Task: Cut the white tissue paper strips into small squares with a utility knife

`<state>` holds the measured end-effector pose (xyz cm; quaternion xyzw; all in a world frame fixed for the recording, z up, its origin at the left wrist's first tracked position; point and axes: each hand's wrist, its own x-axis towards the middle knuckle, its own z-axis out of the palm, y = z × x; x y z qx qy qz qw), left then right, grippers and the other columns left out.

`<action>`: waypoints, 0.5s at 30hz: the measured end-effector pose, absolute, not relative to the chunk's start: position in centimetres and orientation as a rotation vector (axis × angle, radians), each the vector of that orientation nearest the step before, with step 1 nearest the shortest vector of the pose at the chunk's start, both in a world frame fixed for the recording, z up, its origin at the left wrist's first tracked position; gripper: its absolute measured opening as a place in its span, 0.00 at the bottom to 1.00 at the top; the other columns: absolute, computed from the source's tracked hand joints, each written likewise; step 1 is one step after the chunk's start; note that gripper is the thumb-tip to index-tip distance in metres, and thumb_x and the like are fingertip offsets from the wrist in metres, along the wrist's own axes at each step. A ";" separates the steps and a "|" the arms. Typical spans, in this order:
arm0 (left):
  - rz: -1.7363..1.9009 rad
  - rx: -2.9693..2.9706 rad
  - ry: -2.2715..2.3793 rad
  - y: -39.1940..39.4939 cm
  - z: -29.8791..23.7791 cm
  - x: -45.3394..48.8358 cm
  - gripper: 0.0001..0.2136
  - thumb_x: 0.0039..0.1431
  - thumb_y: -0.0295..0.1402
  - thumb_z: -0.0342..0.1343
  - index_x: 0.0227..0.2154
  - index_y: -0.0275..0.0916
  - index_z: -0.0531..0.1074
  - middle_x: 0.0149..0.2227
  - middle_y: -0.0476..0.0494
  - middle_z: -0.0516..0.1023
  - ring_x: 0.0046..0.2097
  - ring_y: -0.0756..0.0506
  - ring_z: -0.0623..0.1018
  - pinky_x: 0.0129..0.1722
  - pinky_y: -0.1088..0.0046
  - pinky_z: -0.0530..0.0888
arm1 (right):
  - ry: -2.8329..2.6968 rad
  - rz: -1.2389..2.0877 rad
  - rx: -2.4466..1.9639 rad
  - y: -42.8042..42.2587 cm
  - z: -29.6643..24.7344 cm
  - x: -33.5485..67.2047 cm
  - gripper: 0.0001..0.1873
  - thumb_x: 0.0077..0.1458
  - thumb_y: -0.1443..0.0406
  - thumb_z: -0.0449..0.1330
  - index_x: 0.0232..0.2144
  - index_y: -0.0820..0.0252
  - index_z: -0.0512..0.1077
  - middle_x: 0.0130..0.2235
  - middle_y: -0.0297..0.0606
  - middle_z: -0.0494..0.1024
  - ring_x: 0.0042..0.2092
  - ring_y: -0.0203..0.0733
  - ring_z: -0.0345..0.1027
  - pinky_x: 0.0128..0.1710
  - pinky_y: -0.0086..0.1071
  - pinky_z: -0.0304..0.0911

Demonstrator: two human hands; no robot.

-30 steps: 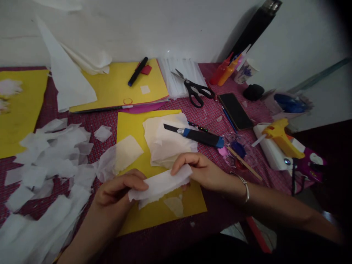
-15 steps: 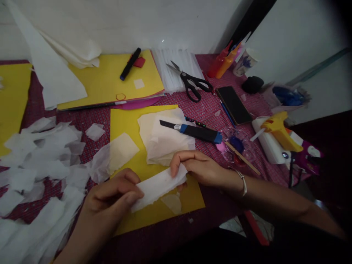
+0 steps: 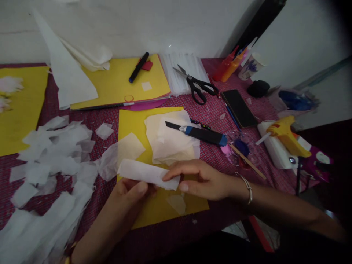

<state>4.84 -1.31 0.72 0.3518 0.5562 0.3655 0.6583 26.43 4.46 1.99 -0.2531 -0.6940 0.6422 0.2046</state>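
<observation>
A folded strip of white tissue paper (image 3: 147,172) is held between my two hands above a yellow sheet (image 3: 170,216). My left hand (image 3: 129,198) grips its lower edge from below, the thumb near that edge and the other fingers partly hidden. At the strip's right end, my right hand (image 3: 200,179) is closed on the paper, fingers on top and thumb beneath. Just beyond lies a stack of cream paper squares (image 3: 173,146), with a box cutter (image 3: 205,135) resting across it, blade out. A loose piece of thin paper (image 3: 130,146) lies left of the stack.
Many white paper pieces (image 3: 63,146) cover the left side. Scissors (image 3: 196,86), a marker (image 3: 139,68) on yellow card (image 3: 115,80), and a phone (image 3: 238,108) lie farther back. On the right are a paint palette (image 3: 242,146), a yellow glue gun (image 3: 286,134) and paint bottles (image 3: 229,68).
The strip has turned, its left end now higher than its right. My left hand has shifted from the strip's left end to below its lower edge. The view has shifted slightly left.
</observation>
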 end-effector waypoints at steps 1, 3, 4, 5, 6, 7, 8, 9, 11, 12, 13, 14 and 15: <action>0.811 0.772 1.254 -1.5 0.6 4.8 0.19 0.49 0.53 0.60 0.22 0.40 0.72 0.27 0.44 0.75 0.31 0.45 0.74 0.31 0.69 0.72 | -1.968 1.758 -0.682 4.4 1.9 26.4 0.14 0.61 0.64 0.55 0.48 0.60 0.73 0.45 0.42 0.77 0.46 0.39 0.71 0.47 0.35 0.65; 0.795 0.682 1.246 -1.7 0.6 4.7 0.17 0.47 0.49 0.63 0.22 0.39 0.72 0.23 0.47 0.73 0.27 0.47 0.72 0.29 0.70 0.71 | -2.031 1.697 -0.636 4.3 1.8 26.2 0.15 0.61 0.65 0.55 0.49 0.61 0.72 0.45 0.44 0.77 0.45 0.39 0.71 0.47 0.35 0.65; 0.775 0.646 1.255 -1.7 0.8 4.7 0.16 0.47 0.47 0.64 0.22 0.39 0.73 0.21 0.48 0.72 0.25 0.48 0.71 0.28 0.71 0.71 | -2.059 1.667 -0.619 4.2 1.7 26.2 0.15 0.61 0.65 0.56 0.49 0.62 0.72 0.44 0.45 0.77 0.45 0.40 0.71 0.46 0.36 0.65; 0.752 0.614 1.266 -1.7 1.0 4.7 0.14 0.47 0.45 0.65 0.24 0.40 0.73 0.20 0.50 0.71 0.25 0.48 0.71 0.28 0.71 0.70 | -2.086 1.637 -0.608 4.2 1.6 26.1 0.15 0.61 0.66 0.56 0.49 0.64 0.72 0.44 0.46 0.77 0.45 0.40 0.71 0.46 0.36 0.65; 0.735 0.586 1.280 -1.7 1.2 4.8 0.12 0.47 0.43 0.66 0.26 0.40 0.75 0.19 0.51 0.70 0.24 0.48 0.71 0.28 0.71 0.71 | -2.108 1.612 -0.600 4.2 1.5 26.1 0.15 0.61 0.66 0.55 0.49 0.65 0.72 0.44 0.47 0.77 0.45 0.40 0.71 0.46 0.36 0.65; 0.730 0.560 1.296 -1.7 1.3 4.9 0.12 0.46 0.41 0.67 0.30 0.40 0.75 0.19 0.52 0.71 0.25 0.47 0.72 0.28 0.70 0.71 | -2.123 1.591 -0.593 4.2 1.5 26.1 0.15 0.61 0.66 0.55 0.49 0.65 0.71 0.44 0.47 0.77 0.45 0.40 0.71 0.46 0.37 0.65; 0.740 0.538 1.312 -1.7 1.5 5.0 0.13 0.45 0.39 0.67 0.33 0.41 0.76 0.20 0.52 0.73 0.26 0.46 0.73 0.28 0.70 0.71 | -2.132 1.578 -0.592 4.1 1.5 26.1 0.15 0.61 0.66 0.55 0.49 0.65 0.71 0.44 0.47 0.77 0.46 0.40 0.71 0.46 0.37 0.65; 0.762 0.527 1.325 -1.7 1.5 5.1 0.14 0.44 0.37 0.67 0.36 0.41 0.75 0.23 0.51 0.75 0.27 0.46 0.74 0.29 0.71 0.71 | -2.134 1.571 -0.592 4.1 1.4 26.0 0.15 0.61 0.66 0.55 0.49 0.65 0.71 0.44 0.47 0.77 0.46 0.40 0.71 0.46 0.37 0.65; 0.806 0.541 1.340 -1.8 1.4 5.2 0.13 0.44 0.34 0.67 0.35 0.40 0.75 0.25 0.50 0.77 0.28 0.47 0.74 0.30 0.72 0.71 | -2.127 1.578 -0.604 4.1 1.5 26.0 0.15 0.61 0.66 0.55 0.49 0.64 0.71 0.44 0.46 0.77 0.45 0.39 0.70 0.45 0.36 0.65; 0.814 0.563 1.343 -1.8 1.2 5.1 0.11 0.44 0.33 0.66 0.33 0.39 0.75 0.25 0.50 0.76 0.28 0.47 0.74 0.29 0.72 0.70 | -2.113 1.597 -0.623 4.0 1.5 26.0 0.14 0.61 0.66 0.55 0.48 0.63 0.72 0.43 0.44 0.77 0.44 0.39 0.70 0.44 0.36 0.65; 0.815 0.589 1.343 -1.9 1.0 5.1 0.09 0.44 0.33 0.65 0.31 0.39 0.74 0.24 0.50 0.76 0.27 0.48 0.73 0.29 0.73 0.70 | -2.091 1.632 -0.657 4.0 1.4 26.0 0.13 0.61 0.66 0.55 0.47 0.62 0.72 0.43 0.43 0.77 0.43 0.38 0.70 0.43 0.35 0.65; 0.815 0.616 1.344 -1.9 0.8 5.0 0.08 0.45 0.33 0.64 0.29 0.38 0.74 0.23 0.50 0.75 0.27 0.48 0.72 0.28 0.74 0.69 | -2.054 1.685 -0.699 3.9 1.4 25.9 0.12 0.61 0.66 0.55 0.46 0.61 0.72 0.41 0.41 0.76 0.41 0.37 0.69 0.41 0.34 0.65; 0.813 0.646 1.354 -1.9 0.5 4.8 0.07 0.45 0.34 0.63 0.27 0.38 0.73 0.23 0.50 0.74 0.26 0.48 0.72 0.28 0.74 0.69 | -1.999 1.753 -0.742 3.8 1.3 25.9 0.11 0.61 0.65 0.55 0.45 0.60 0.72 0.40 0.39 0.76 0.39 0.36 0.69 0.39 0.33 0.65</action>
